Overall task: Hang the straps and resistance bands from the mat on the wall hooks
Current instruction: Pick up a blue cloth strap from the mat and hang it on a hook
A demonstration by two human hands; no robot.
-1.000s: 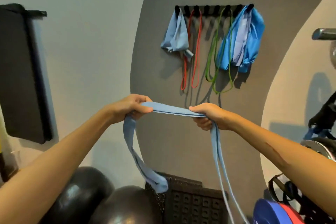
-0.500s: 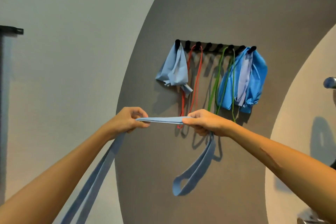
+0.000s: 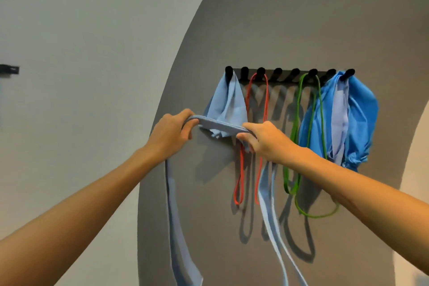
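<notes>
Grey wall behind, both the left hand [image 3: 170, 133] and right hand [image 3: 264, 140] have fingers clenched round a limp, seemingly light blue strap [image 3: 219, 126], best held mid-span for hooking.

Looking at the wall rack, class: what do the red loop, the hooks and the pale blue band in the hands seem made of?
Red loop: probably rubber or latex, thin, smooth, hanging in a springy curve.
Hooks: likely matte black metal or plastic; unclear.
Pale blue band: matte sheet, elastic or fabric, draping limply.
</notes>
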